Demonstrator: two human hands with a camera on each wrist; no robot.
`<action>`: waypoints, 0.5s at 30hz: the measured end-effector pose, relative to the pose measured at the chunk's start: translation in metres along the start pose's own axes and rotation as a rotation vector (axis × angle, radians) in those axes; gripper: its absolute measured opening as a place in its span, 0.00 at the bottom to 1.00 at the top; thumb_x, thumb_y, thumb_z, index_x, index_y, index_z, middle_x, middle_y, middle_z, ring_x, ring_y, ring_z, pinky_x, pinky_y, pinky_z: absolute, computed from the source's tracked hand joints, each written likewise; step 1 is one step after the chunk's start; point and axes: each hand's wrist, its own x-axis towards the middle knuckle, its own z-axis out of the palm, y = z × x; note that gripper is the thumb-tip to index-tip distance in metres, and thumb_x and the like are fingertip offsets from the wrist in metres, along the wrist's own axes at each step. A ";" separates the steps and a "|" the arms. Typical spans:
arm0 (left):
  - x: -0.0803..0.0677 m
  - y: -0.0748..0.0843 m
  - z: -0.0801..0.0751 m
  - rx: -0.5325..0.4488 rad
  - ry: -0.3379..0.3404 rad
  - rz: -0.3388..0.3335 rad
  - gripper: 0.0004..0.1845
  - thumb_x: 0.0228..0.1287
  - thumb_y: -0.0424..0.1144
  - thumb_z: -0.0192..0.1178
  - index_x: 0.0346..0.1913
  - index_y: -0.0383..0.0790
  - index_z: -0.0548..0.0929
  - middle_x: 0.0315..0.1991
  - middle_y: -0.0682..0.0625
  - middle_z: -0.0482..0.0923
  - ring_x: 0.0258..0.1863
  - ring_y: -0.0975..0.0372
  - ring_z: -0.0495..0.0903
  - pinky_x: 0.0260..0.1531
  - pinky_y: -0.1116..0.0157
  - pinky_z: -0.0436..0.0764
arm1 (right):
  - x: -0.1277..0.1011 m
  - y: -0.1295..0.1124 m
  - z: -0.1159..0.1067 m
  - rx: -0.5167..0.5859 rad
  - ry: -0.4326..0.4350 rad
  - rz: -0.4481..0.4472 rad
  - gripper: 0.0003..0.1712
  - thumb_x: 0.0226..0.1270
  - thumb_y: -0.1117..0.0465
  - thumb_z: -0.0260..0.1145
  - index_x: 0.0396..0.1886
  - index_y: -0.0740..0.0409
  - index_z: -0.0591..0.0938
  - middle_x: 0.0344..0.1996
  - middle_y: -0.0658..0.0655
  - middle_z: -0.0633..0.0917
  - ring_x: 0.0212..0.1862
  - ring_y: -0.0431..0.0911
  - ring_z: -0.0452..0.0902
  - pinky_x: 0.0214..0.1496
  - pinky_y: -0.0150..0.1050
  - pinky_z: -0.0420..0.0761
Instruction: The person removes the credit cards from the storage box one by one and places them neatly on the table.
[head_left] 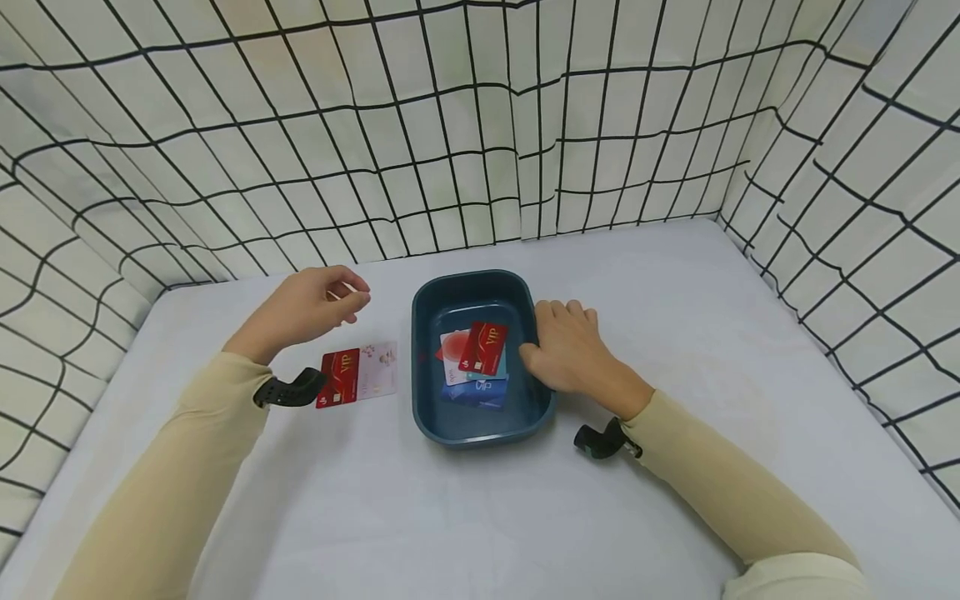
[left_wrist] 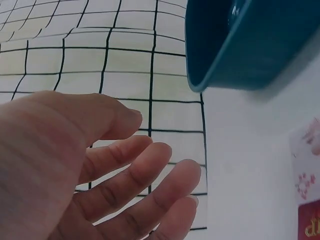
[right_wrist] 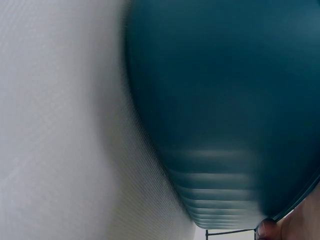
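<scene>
On the white tabletop (head_left: 660, 483) sits a dark teal tub (head_left: 472, 289), which seems to be moulded plastic: likely light, stiff and smooth-walled, prone to slide if pushed, and best held over its rim. Inside the tub, loosely overlapped near the middle of its floor, are a red VIP card (head_left: 483, 348) on top, a pale card with a red circle (head_left: 453, 348) partly under it, and a blue card (head_left: 480, 395) toward the tub's near end.

At the tub's right side, the right hand (head_left: 568, 350) grasps the rim, its thumb reaching over the edge and its other fingers lying along that side. The right wrist view is dark and shows just a fingertip at the rim, so how firm that grasp is I can't fairly say.

Just left of the tub, a pale floral card (head_left: 377, 371) lies flat, with a second red card (head_left: 341, 379) beside it, farther from the tub. Such cards ought to be thin, light, springy and slick, hard to lift from flat; an edge or corner would give the surest pinch, and little would hurt them beyond a crease.

Left of the tub and beyond those two cards, the left hand (head_left: 307, 304) hovers with fingers loosely bent, thumb apart from them, carrying nothing. Past the tub's far end rises a white backdrop (head_left: 435, 187) ruled with black lines.
</scene>
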 end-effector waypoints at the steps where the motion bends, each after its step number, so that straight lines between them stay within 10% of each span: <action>1: 0.002 0.004 0.000 0.004 -0.001 0.006 0.20 0.77 0.52 0.54 0.59 0.43 0.80 0.46 0.42 0.88 0.44 0.53 0.85 0.45 0.53 0.82 | 0.000 0.000 0.000 0.001 0.000 0.001 0.19 0.65 0.51 0.56 0.47 0.59 0.74 0.35 0.57 0.76 0.42 0.54 0.66 0.47 0.48 0.62; 15: 0.028 0.047 0.007 0.028 0.009 0.094 0.17 0.75 0.48 0.56 0.57 0.42 0.82 0.45 0.40 0.88 0.42 0.52 0.85 0.41 0.56 0.85 | 0.001 0.001 -0.002 0.000 -0.010 0.007 0.19 0.65 0.50 0.57 0.48 0.59 0.74 0.36 0.57 0.76 0.43 0.54 0.67 0.48 0.48 0.63</action>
